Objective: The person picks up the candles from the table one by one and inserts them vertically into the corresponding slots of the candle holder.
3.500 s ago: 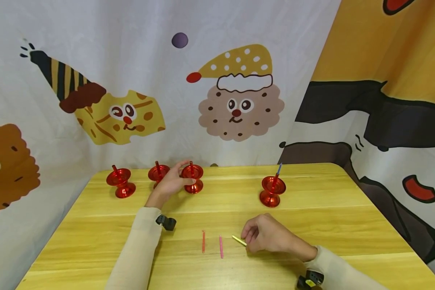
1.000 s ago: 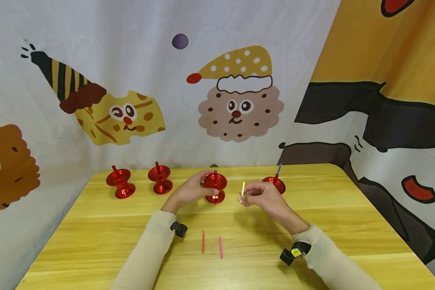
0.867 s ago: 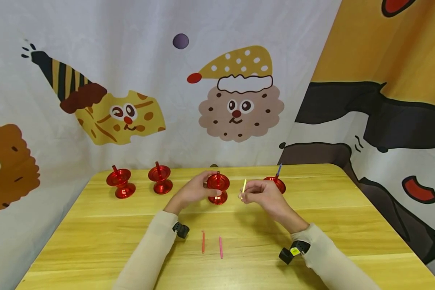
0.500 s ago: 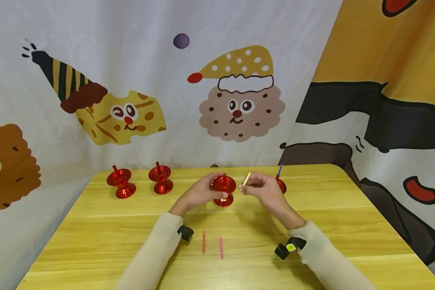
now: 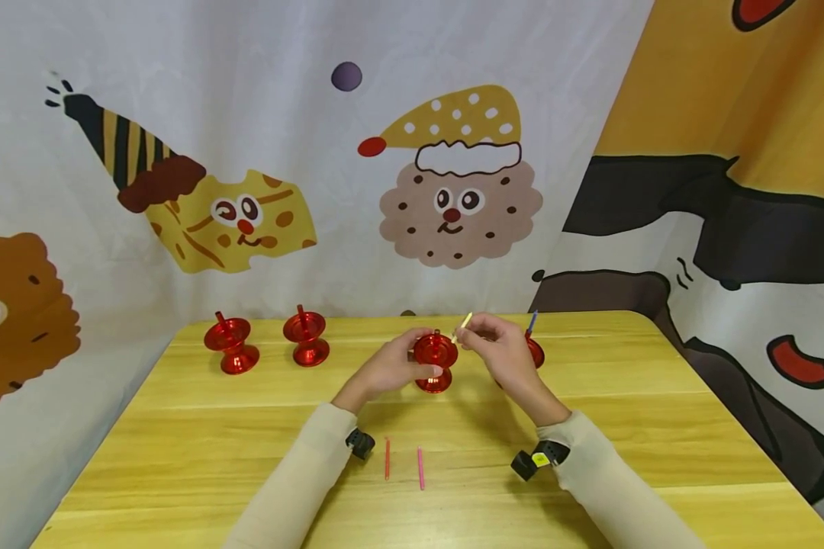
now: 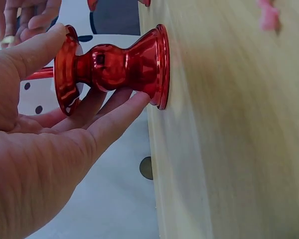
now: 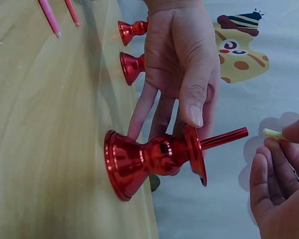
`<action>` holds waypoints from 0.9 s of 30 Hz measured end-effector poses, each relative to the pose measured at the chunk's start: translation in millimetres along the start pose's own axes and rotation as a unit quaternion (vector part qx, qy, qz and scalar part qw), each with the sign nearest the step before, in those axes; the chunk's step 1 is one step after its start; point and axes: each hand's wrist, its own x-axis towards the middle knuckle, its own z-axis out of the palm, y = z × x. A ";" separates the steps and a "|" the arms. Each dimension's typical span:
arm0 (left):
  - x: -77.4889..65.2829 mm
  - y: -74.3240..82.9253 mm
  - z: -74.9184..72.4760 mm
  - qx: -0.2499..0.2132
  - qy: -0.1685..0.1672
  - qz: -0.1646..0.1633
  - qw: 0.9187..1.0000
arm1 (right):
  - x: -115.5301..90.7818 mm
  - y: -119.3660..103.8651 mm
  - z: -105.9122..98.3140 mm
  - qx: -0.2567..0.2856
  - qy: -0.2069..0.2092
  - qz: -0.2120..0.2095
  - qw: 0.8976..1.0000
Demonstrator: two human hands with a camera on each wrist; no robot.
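My left hand grips a red shiny candlestick, thumb at its dish and fingers behind the stem. Its base sits at the table surface in the right wrist view. A thin tube rises from the dish, with nothing in its top. Just beyond that tube, my right hand pinches a short yellow candle between thumb and fingertips. A small gap separates the candle's end from the tube in the right wrist view.
Two more red candlesticks stand at the table's back left. Partly behind my right hand is another candlestick bearing a blue candle. An orange-red candle and a pink candle lie near the front. A cartoon-print curtain hangs behind.
My right hand has lifted the yellow candle off the table and carried it up to the candlestick. My left hand has shifted that candlestick rightward, away from the other two.
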 end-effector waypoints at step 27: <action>0.5 7.9 14.7 0.069 -0.004 0.033 0.997 | 9.6 0.2 4.6 -0.107 0.011 -0.074 0.991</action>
